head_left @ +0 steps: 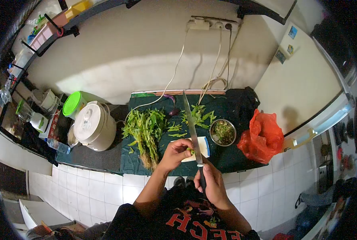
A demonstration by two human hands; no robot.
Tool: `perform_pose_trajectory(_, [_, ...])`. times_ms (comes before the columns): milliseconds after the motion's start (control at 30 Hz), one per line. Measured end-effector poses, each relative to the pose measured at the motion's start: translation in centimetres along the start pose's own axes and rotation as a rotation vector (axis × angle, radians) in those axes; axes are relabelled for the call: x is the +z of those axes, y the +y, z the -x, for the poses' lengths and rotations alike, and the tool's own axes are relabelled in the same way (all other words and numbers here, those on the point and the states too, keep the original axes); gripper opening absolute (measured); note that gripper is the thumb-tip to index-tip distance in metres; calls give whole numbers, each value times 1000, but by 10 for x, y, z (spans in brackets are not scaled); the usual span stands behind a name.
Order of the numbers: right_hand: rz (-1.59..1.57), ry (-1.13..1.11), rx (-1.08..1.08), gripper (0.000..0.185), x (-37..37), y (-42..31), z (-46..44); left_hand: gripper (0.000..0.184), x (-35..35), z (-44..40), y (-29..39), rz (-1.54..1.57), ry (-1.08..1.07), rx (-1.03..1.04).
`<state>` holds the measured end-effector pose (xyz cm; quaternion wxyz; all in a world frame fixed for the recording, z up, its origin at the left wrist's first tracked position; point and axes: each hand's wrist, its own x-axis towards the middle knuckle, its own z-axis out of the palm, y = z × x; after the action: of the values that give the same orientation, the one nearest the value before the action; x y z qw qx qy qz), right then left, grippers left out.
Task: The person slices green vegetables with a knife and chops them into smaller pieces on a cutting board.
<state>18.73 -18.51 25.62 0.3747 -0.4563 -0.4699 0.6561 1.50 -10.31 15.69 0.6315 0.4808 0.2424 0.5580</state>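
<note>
My right hand is wrapped round the black handle of a long knife, whose blade points up and away from me. Over the white cutting board, my left hand pinches a small piece of green vegetable beside the blade. A big bunch of leafy greens with roots lies left of the board on the dark green cloth. Cut green pieces and loose leaves are beyond the board. A metal bowl of chopped greens stands to its right.
A red plastic bag sits at the counter's right end. On the left are a white rice cooker, a green-lidded container and a plastic bottle. Cables hang from the wall sockets down to the counter.
</note>
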Motion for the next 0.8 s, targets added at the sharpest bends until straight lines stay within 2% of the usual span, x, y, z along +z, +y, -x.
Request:
perform_pose_trajectory(233, [3, -15, -28, 47, 7, -3, 6, 19, -1, 9, 4, 70, 7, 13])
perform_pose_trajectory(300, [6, -15, -29, 47, 8, -2, 6, 24, 0, 10, 7, -3, 54, -12])
perform_pose_trajectory(733, [56, -11, -40, 48, 12, 3, 6, 23, 2, 5, 15, 31, -1, 62])
perform_pose_trajectory(800, [54, -13, -53, 47, 11, 1, 6, 29, 3, 2, 16, 15, -15, 69])
